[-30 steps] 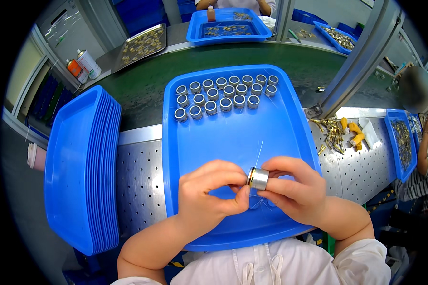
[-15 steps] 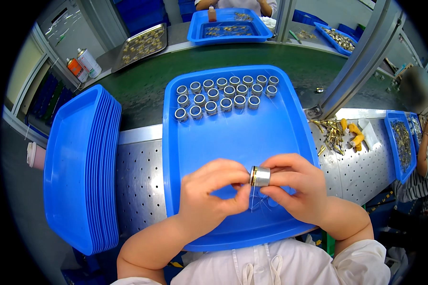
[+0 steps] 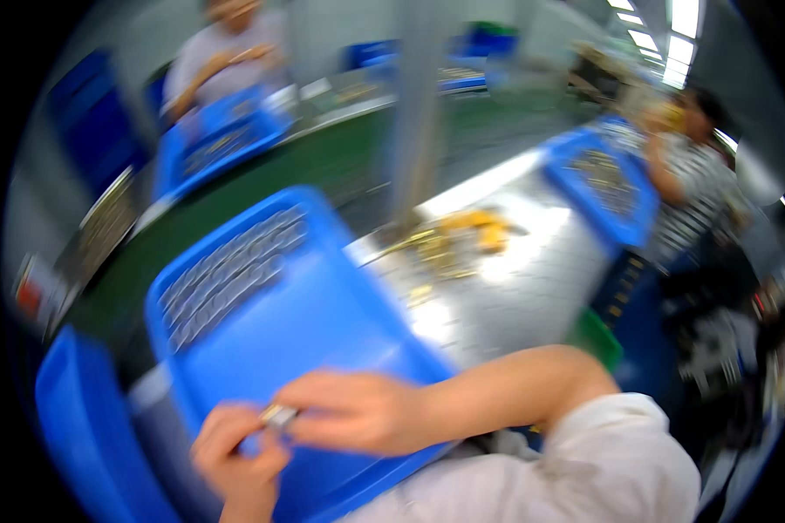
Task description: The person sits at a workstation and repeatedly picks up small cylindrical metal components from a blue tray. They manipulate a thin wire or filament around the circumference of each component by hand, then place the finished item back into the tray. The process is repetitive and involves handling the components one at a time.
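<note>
The picture is blurred by head motion. My left hand (image 3: 235, 453) and my right hand (image 3: 358, 410) meet over the near part of a blue tray (image 3: 323, 305), both pinching a small silver metal cylinder (image 3: 277, 415) between the fingertips. Rows of similar silver rings (image 3: 231, 270) lie in the tray's far left part. My right forearm, in a white short sleeve, crosses the tray's near right corner.
A stack of blue trays (image 3: 87, 427) stands at my left. Yellow and brass small parts (image 3: 458, 240) lie on the metal bench to the right. A person in a striped top (image 3: 698, 192) works at another blue tray (image 3: 606, 183); a person (image 3: 227, 52) sits across a green belt.
The view has swung sharply to the right and tilted, blurring everything. Both hands still hold the small cylinder over the tray; the tray now sits at the lower left of the picture.
</note>
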`<act>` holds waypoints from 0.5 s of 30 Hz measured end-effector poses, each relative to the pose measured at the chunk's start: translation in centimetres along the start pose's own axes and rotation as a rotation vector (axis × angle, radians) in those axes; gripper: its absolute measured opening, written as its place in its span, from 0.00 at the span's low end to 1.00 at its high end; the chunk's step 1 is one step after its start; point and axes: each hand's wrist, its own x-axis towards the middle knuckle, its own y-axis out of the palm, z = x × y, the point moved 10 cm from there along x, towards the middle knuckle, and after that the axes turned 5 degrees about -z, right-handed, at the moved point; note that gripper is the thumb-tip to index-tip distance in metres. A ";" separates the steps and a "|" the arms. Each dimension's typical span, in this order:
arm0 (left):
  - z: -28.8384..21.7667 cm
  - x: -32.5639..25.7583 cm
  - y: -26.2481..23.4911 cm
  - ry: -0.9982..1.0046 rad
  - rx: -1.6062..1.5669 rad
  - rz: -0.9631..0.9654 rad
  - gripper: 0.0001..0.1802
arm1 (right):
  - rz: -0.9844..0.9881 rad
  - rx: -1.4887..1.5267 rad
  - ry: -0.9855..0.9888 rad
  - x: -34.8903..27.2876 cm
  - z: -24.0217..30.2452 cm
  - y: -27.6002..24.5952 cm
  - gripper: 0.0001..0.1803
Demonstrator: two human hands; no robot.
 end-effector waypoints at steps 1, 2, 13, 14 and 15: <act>0.0 -0.4 -1.3 0.075 0.037 -0.023 0.05 | 0.060 -0.003 -0.045 0.1 0.4 1.1 0.11; 1.6 -0.9 -2.7 0.148 0.000 -0.004 0.03 | 0.026 0.035 -0.085 0.2 0.4 2.1 0.09; 1.0 -0.4 1.1 -0.243 -0.156 0.055 0.06 | -0.010 0.368 0.439 -2.1 -6.4 2.7 0.05; 2.2 -0.4 1.3 -0.307 -0.236 0.079 0.07 | -0.046 0.328 0.320 -1.3 -5.1 1.9 0.04; 3.2 -0.6 1.5 -0.370 -0.317 0.102 0.09 | -0.082 0.288 0.201 -0.7 -3.7 0.9 0.05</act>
